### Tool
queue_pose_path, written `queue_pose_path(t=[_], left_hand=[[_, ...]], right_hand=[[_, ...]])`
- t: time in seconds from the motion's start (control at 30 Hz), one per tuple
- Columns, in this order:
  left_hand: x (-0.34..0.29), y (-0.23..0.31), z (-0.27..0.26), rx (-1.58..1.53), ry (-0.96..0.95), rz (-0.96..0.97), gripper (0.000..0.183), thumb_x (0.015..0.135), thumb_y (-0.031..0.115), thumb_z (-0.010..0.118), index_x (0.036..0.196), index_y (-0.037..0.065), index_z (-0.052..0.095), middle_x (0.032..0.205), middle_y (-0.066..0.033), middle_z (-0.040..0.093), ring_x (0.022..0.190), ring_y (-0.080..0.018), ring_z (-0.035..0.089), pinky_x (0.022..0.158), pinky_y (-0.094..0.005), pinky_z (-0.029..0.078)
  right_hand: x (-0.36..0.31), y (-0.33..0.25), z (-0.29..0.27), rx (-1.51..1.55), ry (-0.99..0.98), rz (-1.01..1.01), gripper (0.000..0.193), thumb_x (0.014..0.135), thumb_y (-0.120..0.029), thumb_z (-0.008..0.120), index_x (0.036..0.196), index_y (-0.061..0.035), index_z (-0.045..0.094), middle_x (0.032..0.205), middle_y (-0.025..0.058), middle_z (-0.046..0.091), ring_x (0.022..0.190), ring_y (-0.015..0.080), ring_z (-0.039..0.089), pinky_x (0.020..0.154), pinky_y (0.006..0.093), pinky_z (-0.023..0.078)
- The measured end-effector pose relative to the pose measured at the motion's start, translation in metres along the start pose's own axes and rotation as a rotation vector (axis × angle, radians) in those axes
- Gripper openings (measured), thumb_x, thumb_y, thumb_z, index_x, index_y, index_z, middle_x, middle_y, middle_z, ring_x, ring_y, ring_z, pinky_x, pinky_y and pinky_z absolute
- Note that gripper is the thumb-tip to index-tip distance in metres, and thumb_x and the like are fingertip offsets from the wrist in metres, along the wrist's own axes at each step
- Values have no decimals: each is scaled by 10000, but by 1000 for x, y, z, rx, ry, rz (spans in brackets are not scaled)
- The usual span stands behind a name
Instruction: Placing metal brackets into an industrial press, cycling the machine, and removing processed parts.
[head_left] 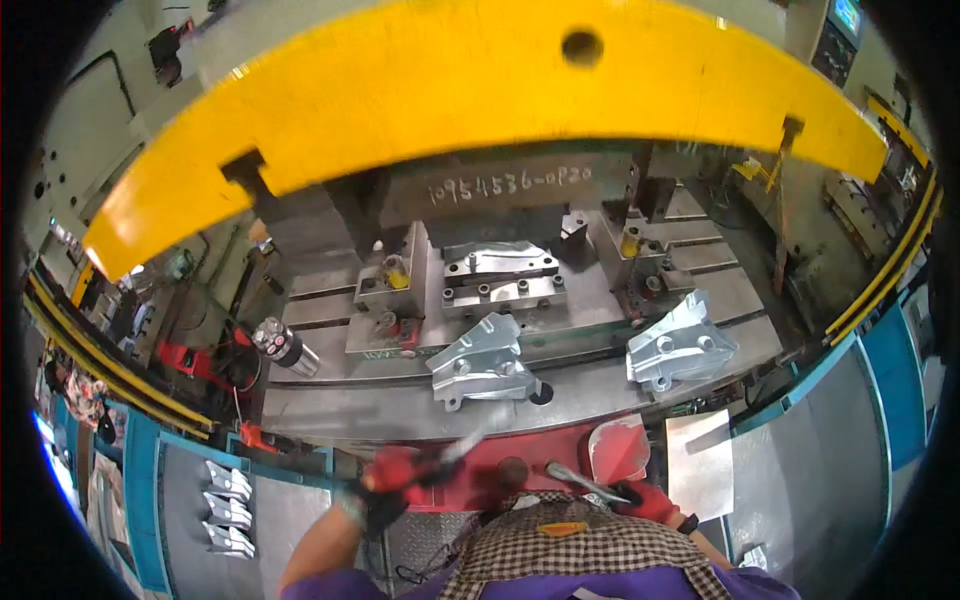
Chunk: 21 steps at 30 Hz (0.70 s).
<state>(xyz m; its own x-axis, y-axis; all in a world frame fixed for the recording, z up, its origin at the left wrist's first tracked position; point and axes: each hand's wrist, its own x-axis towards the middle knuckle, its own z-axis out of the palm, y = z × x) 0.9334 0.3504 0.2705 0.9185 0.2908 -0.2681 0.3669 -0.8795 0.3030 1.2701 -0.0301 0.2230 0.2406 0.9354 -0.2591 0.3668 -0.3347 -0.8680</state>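
My left hand [390, 482], in a red and black glove, is smeared by motion at the red panel's left side. Closed in it is a pale elongated piece [468, 440], too blurred to name. On the right, my right hand [645, 500], gloved in red and black, grips a slim metal bar-like tool [582, 481] slanting up to the left. Beyond my hands, a bent sheet-metal bracket [482, 365] lies on the press bed's front, with a second bracket [680, 345] to its right. Another shaped metal part [490, 258] sits on the lower die [505, 296].
A yellow press beam [480, 75] spans above the slotted steel bed [370, 408]. A dark and silver bottle-like cylinder [286, 347] stands at the bed's left. Several brackets [229, 510] rest on the left table [285, 505]. A pale sheet [699, 462] overlaps the right table [810, 460].
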Motion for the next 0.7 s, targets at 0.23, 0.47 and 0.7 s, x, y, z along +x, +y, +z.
queue_pose_path(t=[0.23,0.47,0.7], left_hand=[[193,-47,-129,-146,515,165,388,866,239,524,1209,58,527,1097,-166,608,1017,-326,586,867,-388,459],[261,-97,-117,-268,457,-77,402,888,318,547,1221,93,534,1063,-170,635,984,-343,607,831,-412,476],[215,-33,-122,-1511,158,73,321,960,286,493,1133,29,580,857,-6,616,686,-60,537,579,-199,427]], right_hand=[[4,-52,-9,506,199,139,323,940,-201,492,1212,-27,509,954,77,626,856,161,593,777,314,480],[-6,-27,-16,862,486,163,408,948,-392,509,1134,-29,533,781,29,592,636,107,558,547,259,459],[-5,-32,-97,787,678,141,283,977,-336,467,928,-73,558,618,2,519,477,79,458,442,226,366]])
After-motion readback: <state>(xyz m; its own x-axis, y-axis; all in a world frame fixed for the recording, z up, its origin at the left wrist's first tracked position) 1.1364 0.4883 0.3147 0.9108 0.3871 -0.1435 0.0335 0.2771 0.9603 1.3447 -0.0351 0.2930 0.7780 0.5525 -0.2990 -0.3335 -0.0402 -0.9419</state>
